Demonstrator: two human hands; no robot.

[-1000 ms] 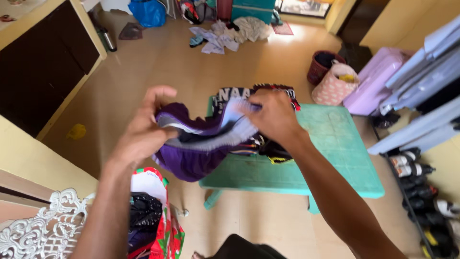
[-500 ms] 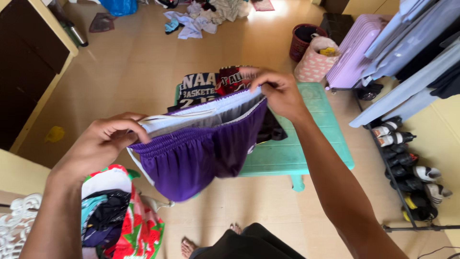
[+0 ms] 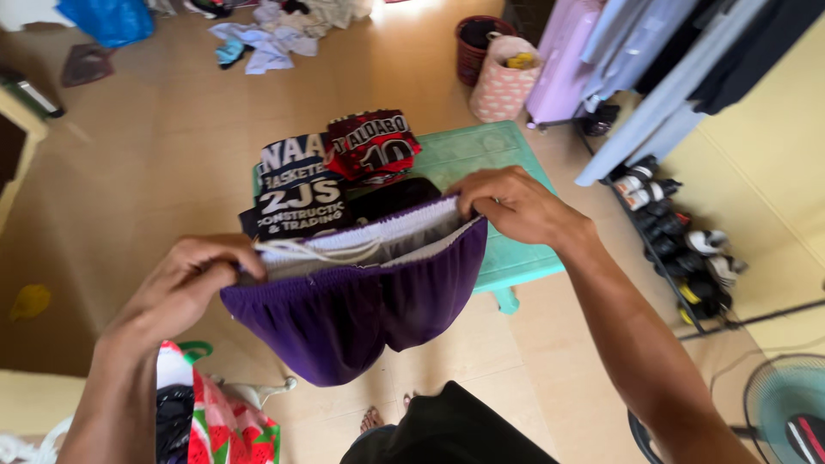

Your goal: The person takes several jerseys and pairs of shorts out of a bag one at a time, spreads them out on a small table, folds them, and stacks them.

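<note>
Two hands hold one pair of purple shorts (image 3: 344, 314) stretched by the waistband, in the air just in front of the green table (image 3: 507, 258). Our left hand (image 3: 185, 288) pinches the waistband's left end, fingers clenched over the fabric and a white drawstring. Our right hand (image 3: 516, 206) grips the right end, thumb and fingers closed on the pale inner band. We see the shorts hanging open at the top, their grey-white lining showing, the legs drooping below the table's near edge.

On the table, behind the shorts, lie folded garments: a black jersey (image 3: 296, 206) with white lettering nearest, a dark blue one (image 3: 288, 159) touching it further back, and a red jersey (image 3: 371, 144) beside that, toward the table's far side.

Left of the table and close to us stands a watermelon-print bag (image 3: 228, 421) with dark clothes inside. Beyond the table, a pink dotted bag (image 3: 500, 86) sits by a dark red basket (image 3: 473, 43) and a lilac suitcase (image 3: 563, 60). Right of the table, shoes (image 3: 679, 249) fill a low rack under hanging clothes (image 3: 653, 77). Far behind the table, loose clothes (image 3: 266, 39) lie on the floor.
</note>
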